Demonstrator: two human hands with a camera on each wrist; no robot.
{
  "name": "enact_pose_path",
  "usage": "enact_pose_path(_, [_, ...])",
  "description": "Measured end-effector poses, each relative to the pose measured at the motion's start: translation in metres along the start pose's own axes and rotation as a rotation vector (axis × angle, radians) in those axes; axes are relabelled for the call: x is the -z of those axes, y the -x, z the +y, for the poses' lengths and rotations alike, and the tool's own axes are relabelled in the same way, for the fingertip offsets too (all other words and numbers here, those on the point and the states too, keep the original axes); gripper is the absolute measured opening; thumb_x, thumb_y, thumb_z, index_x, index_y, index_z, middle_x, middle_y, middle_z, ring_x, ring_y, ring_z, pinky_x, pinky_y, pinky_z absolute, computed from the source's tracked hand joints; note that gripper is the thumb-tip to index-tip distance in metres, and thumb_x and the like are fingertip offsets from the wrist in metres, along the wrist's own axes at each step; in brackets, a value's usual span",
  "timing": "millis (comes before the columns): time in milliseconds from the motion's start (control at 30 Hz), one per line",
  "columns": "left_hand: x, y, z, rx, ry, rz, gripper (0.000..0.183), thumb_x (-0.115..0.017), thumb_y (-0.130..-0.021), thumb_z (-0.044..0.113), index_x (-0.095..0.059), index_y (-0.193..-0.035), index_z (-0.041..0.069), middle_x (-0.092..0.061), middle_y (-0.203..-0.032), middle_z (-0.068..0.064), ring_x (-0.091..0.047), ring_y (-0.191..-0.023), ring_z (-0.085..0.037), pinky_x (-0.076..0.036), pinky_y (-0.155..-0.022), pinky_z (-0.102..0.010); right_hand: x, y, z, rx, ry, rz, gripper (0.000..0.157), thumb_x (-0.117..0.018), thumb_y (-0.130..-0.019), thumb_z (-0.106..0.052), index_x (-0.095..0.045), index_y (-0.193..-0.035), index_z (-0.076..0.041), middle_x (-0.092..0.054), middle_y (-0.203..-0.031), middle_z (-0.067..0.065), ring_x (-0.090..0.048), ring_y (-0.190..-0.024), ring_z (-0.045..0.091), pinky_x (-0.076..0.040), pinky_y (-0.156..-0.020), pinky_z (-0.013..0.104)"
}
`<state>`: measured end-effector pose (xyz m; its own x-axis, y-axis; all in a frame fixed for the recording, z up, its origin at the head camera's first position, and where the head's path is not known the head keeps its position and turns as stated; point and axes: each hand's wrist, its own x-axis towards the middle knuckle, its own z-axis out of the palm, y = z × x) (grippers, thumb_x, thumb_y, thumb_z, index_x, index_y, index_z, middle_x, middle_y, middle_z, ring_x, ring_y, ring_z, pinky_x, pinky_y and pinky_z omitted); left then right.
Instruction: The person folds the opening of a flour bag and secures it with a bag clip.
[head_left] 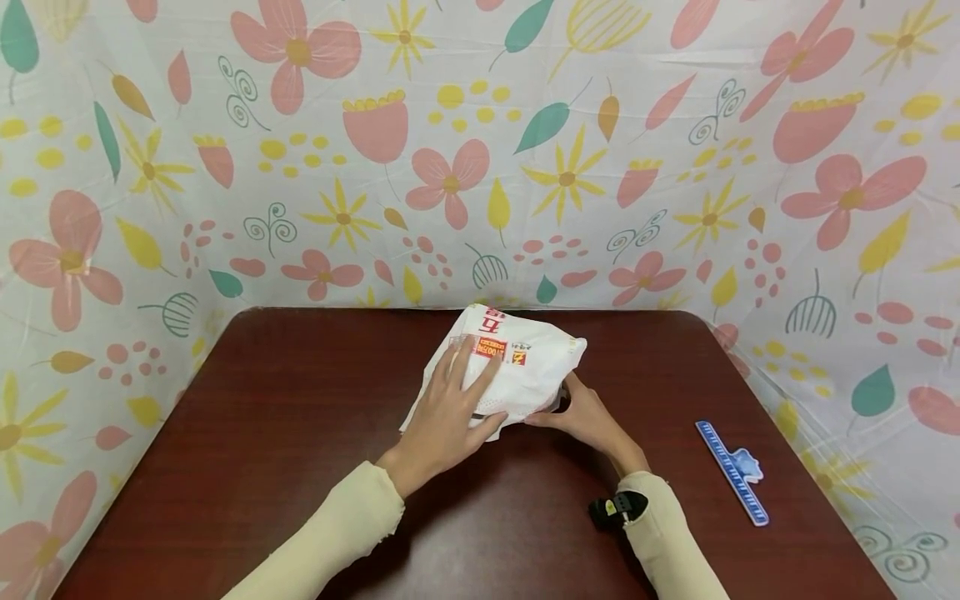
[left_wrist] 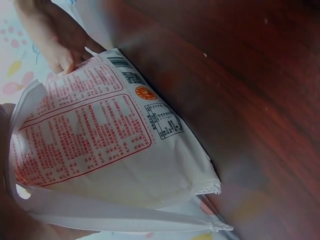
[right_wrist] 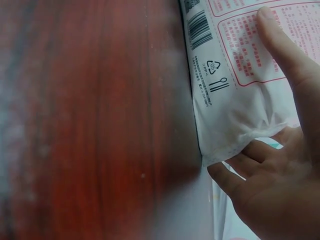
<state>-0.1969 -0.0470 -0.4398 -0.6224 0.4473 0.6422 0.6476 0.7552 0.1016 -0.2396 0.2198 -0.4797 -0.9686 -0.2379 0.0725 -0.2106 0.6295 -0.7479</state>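
Note:
A white food bag (head_left: 525,371) with red and orange print is tilted over the middle of the table. My left hand (head_left: 442,417) holds it from the left, fingers spread across its printed face and thumb at its near edge. On the right side, my right hand (head_left: 592,417) grips the lower corner. In the right wrist view, the thumb (right_wrist: 280,47) lies on the red-text panel of the bag (right_wrist: 250,110), and the other fingers curl under its seamed end. The left wrist view shows a loose flap (left_wrist: 110,212) along the bag's edge beside the left hand.
A blue ruler-shaped clip (head_left: 731,472) lies on the right part of the dark brown table (head_left: 285,392). Flower-patterned cloth (head_left: 450,242) hangs behind and along both sides. A black strap (head_left: 618,508) is around the right wrist.

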Motion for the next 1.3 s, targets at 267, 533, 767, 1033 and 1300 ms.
enact_pose_path(267, [0.003, 0.006, 0.007, 0.023, -0.013, -0.026, 0.074, -0.066, -0.09, 0.051, -0.043, -0.151, 0.016, -0.022, -0.159, -0.026, -0.027, -0.143, -0.047, -0.035, -0.11, -0.057, 0.001, 0.009, -0.003, 0.013, -0.002, 0.001, 0.109, -0.087, -0.064, -0.059, -0.033, -0.15, -0.021, -0.056, -0.138, 0.006, -0.055, -0.122, 0.022, -0.045, -0.098, 0.048])
enact_pose_path(533, [0.006, 0.011, 0.013, 0.006, -0.024, -0.01, 0.075, -0.067, -0.09, 0.05, -0.043, -0.151, 0.015, -0.023, -0.159, -0.026, -0.028, -0.142, -0.049, -0.037, -0.108, -0.058, 0.002, 0.017, -0.001, 0.037, 0.005, 0.012, 0.106, -0.088, -0.065, -0.057, -0.036, -0.149, -0.022, -0.057, -0.136, 0.005, -0.057, -0.117, 0.02, -0.046, -0.095, 0.045])
enact_pose_path(767, [0.011, 0.017, 0.02, -0.003, -0.025, -0.013, 0.076, -0.068, -0.089, 0.049, -0.042, -0.152, 0.014, -0.023, -0.158, -0.028, -0.03, -0.14, -0.051, -0.037, -0.108, -0.058, 0.001, 0.027, -0.003, 0.029, 0.014, -0.002, 0.107, -0.086, -0.065, -0.06, -0.035, -0.15, -0.022, -0.055, -0.14, 0.003, -0.056, -0.118, 0.019, -0.045, -0.096, 0.045])
enact_pose_path(1033, [0.016, 0.024, 0.03, 0.003, -0.025, -0.028, 0.079, -0.068, -0.089, 0.05, -0.039, -0.153, 0.013, -0.02, -0.159, -0.028, -0.029, -0.141, -0.051, -0.039, -0.107, -0.057, 0.003, 0.038, -0.007, 0.043, 0.012, -0.022, 0.102, -0.086, -0.067, -0.057, -0.036, -0.149, -0.02, -0.056, -0.137, 0.003, -0.056, -0.116, 0.02, -0.046, -0.095, 0.047])
enact_pose_path(1300, [0.021, 0.031, 0.04, -0.002, -0.054, -0.024, 0.081, -0.069, -0.087, 0.051, -0.041, -0.152, 0.013, -0.022, -0.158, -0.03, -0.03, -0.139, -0.052, -0.04, -0.105, -0.058, 0.004, 0.048, -0.008, 0.061, 0.0, -0.046, 0.1, -0.087, -0.069, -0.054, -0.038, -0.148, -0.018, -0.056, -0.137, 0.004, -0.055, -0.118, 0.021, -0.045, -0.097, 0.05])
